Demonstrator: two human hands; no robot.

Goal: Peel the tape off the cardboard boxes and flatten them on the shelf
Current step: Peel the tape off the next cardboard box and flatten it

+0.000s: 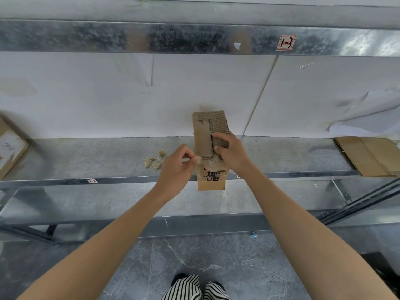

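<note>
A small brown cardboard box (203, 133) lies on the metal shelf (86, 156), its near end with black print sticking out past the shelf's front edge. My right hand (231, 152) grips the box from the right, thumb on the top seam and fingers over the torn corrugated patch. My left hand (178, 167) pinches a strip of clear tape (208, 163) at the box's near top edge, with the strip partly lifted off the cardboard.
Several crumpled tape scraps (154, 161) lie on the shelf left of the box. A flattened cardboard box (368, 155) rests at the right end, another box (9, 149) at the left edge. A lower shelf (108, 202) and grey floor are below.
</note>
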